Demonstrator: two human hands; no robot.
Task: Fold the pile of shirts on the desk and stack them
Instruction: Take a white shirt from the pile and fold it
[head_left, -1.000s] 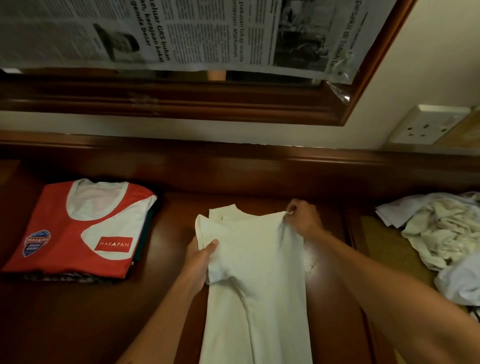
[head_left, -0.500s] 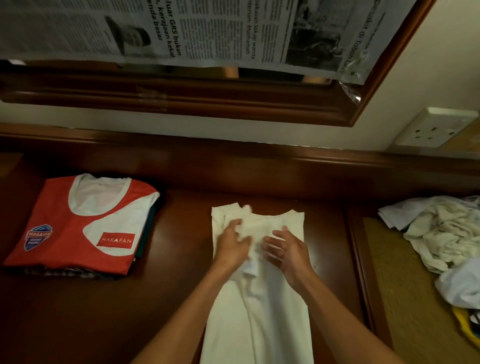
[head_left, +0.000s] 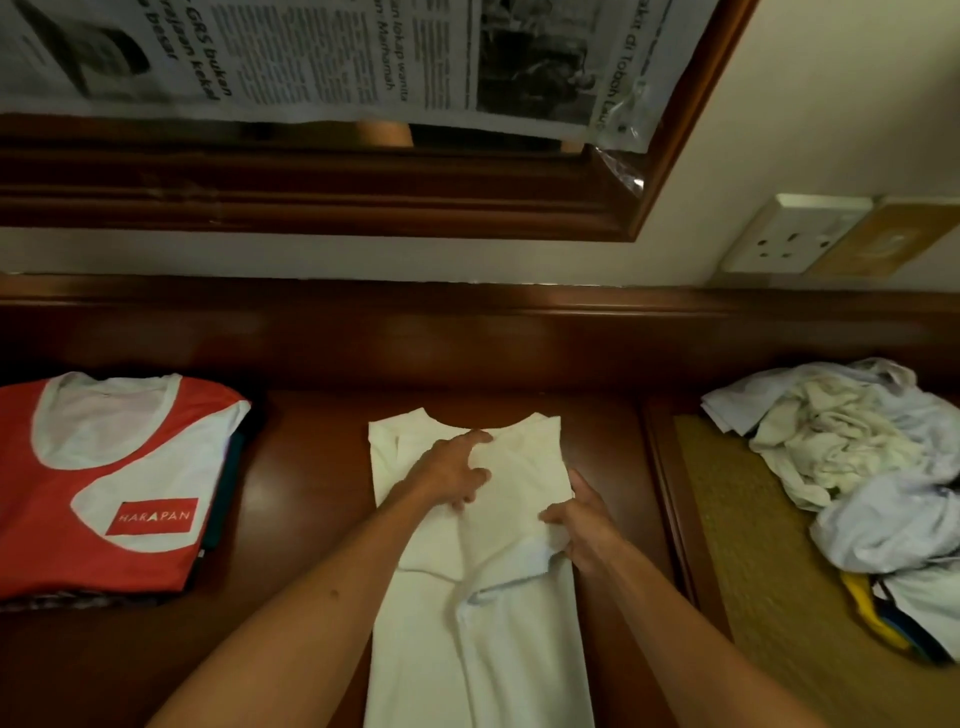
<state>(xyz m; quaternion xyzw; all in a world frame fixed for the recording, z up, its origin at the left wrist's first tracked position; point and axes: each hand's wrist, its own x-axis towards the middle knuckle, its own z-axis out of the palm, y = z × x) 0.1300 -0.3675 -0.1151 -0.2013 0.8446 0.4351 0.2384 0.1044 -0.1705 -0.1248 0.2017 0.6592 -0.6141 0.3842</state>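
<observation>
Pinning the white shirt (head_left: 470, 613) at desk (head_left: 291, 519) centre with your flat, open left hand (head_left: 449, 475), you pinch its folded-in sleeve with your right hand (head_left: 582, 517), stack (head_left: 111, 483) at nine o'clock, pile (head_left: 852, 457) at three.

the dark wooden desk (head_left: 311, 519) carries a folded stack topped by a red and white shirt (head_left: 114, 483) at my left, a long white shirt (head_left: 483, 597) in the middle, and a rumpled pile of shirts (head_left: 857, 467) at right.
</observation>
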